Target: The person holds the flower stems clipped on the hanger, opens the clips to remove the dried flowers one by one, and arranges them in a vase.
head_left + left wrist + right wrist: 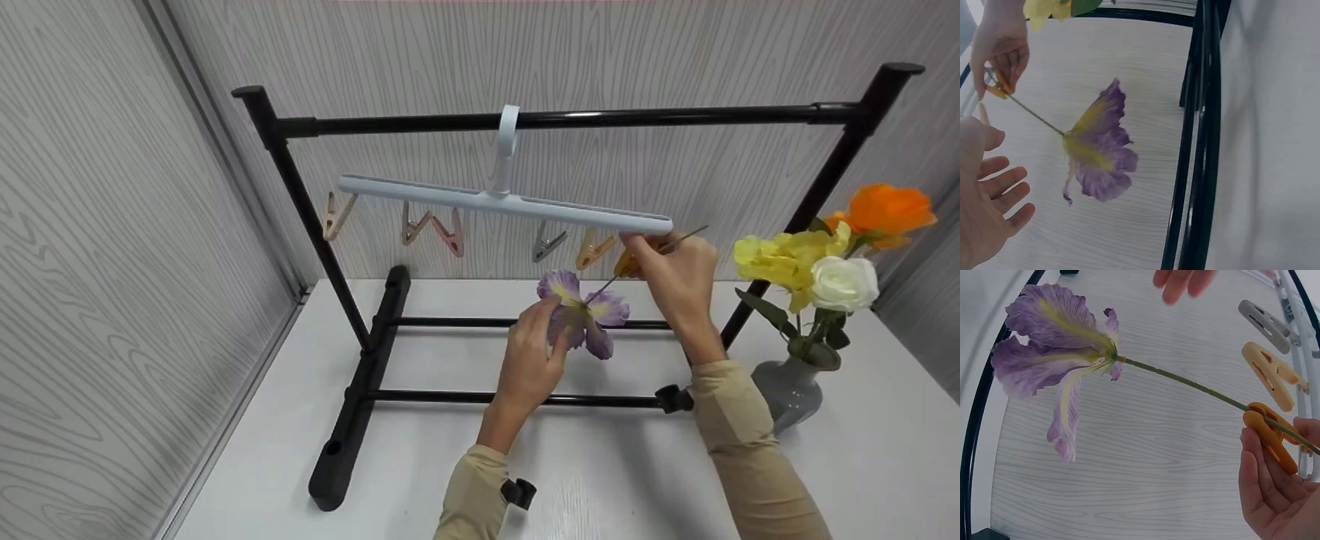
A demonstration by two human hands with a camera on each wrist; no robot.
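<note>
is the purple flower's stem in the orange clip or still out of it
In. The green stem runs between the two halves of the orange clip, which the right hand holds; the purple flower hangs free, the left hand apart from it.

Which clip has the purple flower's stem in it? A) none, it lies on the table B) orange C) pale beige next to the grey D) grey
B: the stem of the purple flower runs into the orange clip, which the right hand pinches; the grey clip and the beige clip hang free.
</note>
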